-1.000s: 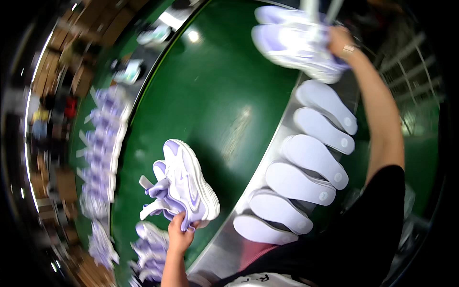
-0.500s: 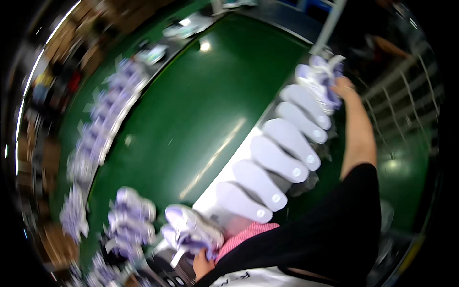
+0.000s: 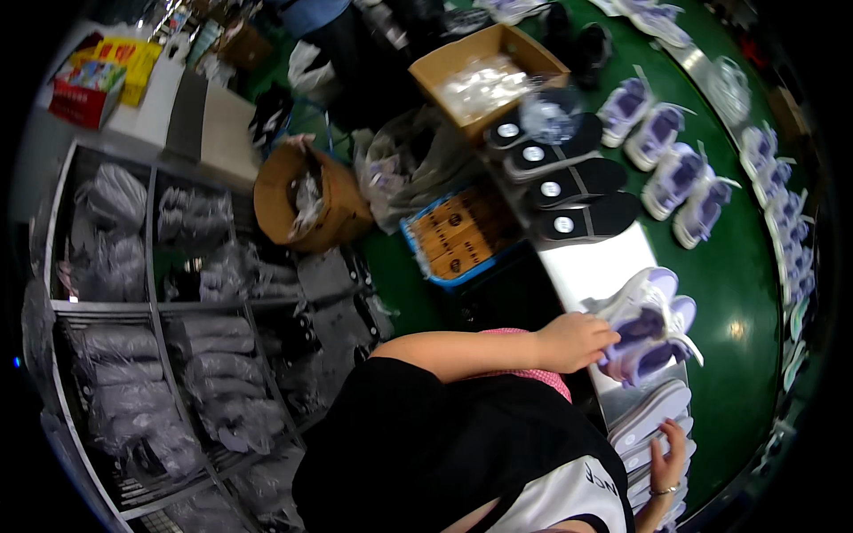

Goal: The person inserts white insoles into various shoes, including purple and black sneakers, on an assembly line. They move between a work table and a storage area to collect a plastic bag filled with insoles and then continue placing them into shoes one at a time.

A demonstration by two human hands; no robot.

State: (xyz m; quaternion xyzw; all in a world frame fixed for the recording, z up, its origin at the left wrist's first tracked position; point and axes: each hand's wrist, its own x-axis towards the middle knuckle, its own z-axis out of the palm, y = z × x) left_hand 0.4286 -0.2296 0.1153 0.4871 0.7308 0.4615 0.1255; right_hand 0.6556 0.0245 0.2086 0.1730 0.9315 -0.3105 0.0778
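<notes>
My left hand reaches across my body and grips a pair of white and purple sneakers that lie on the white bench top beside the green belt. My right hand, with a bracelet on its wrist, sits low at the frame's bottom. Its fingers are spread against a row of white shoe soles and hold nothing.
Black soles lie in a row further along the bench. More purple sneakers line the belt. A cardboard box, a blue crate, a brown bin and a wire rack of grey bagged goods stand to the left.
The view has swung left toward the rack. My left hand brought the sneaker from over the belt to the bench. My right hand dropped from the far sneakers to the white soles.
</notes>
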